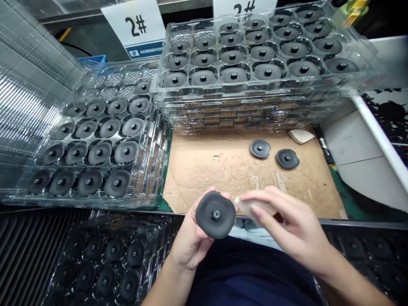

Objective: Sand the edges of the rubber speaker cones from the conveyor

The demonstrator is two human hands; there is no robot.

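Note:
A round black plastic disc (208, 221) with a short central stem rests in my left hand (188, 242), its fingers closed around the rim from behind and below. Just right of it, my right hand (290, 225) pinches a small off-white pad (251, 207), slightly blurred, its tip close to the disc's right edge. Whether pad and disc touch I cannot tell. On the cardboard (204, 170) beyond my hands lie two more such discs, one (260, 148) left of the other (287, 158). A second off-white piece (301, 136) lies behind them.
Stacked clear trays of black discs stand at the left (140, 170) and at the back (223, 91). More trays sit below the bench edge at lower left (140, 238) and lower right. A white-edged bin (379, 140) borders the right side. Paper signs (137, 25) hang behind.

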